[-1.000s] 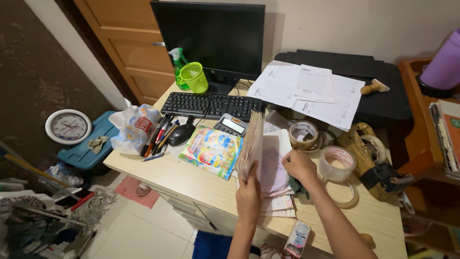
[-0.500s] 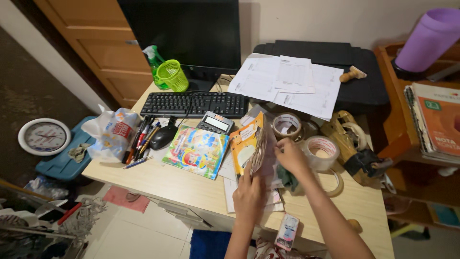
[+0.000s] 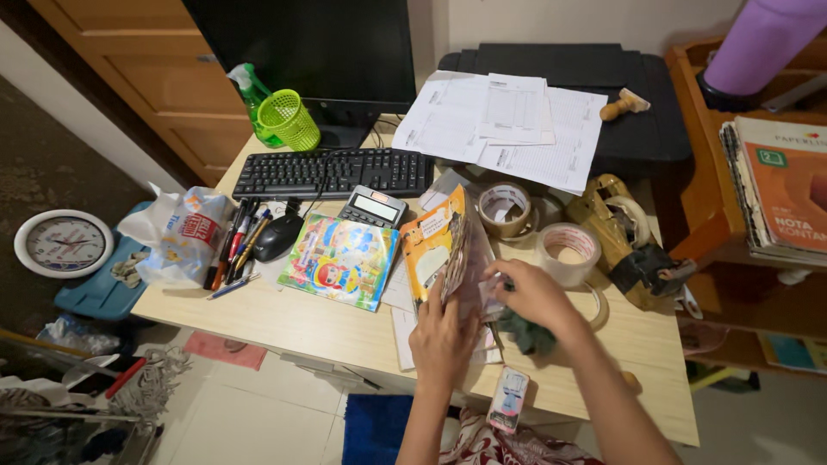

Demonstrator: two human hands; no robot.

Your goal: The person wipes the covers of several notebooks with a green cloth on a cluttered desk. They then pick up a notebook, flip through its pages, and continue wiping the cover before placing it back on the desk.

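My left hand (image 3: 441, 337) grips a thick stack of papers and booklets (image 3: 448, 250) by its lower edge, holding it upright on the wooden desk (image 3: 293, 323); an orange booklet faces left. My right hand (image 3: 534, 297) pinches sheets at the right side of the stack and also clutches a dark green cloth (image 3: 524, 331). More loose sheets lie flat under the stack. A colourful children's book (image 3: 338, 260) lies just left of it.
Rolls of tape (image 3: 567, 252) and a tape dispenser (image 3: 624, 241) sit to the right. A keyboard (image 3: 332, 172), calculator (image 3: 372, 207), mouse (image 3: 277, 237), pens, plastic bag (image 3: 177, 237), monitor, green basket (image 3: 289, 120), printer with papers (image 3: 508, 120) and a small bottle (image 3: 508, 400) surround it.
The upright stack has turned so its orange cover shows and has shifted closer to me. My right hand moved down along the stack's side. The camera shifted right and nearer.
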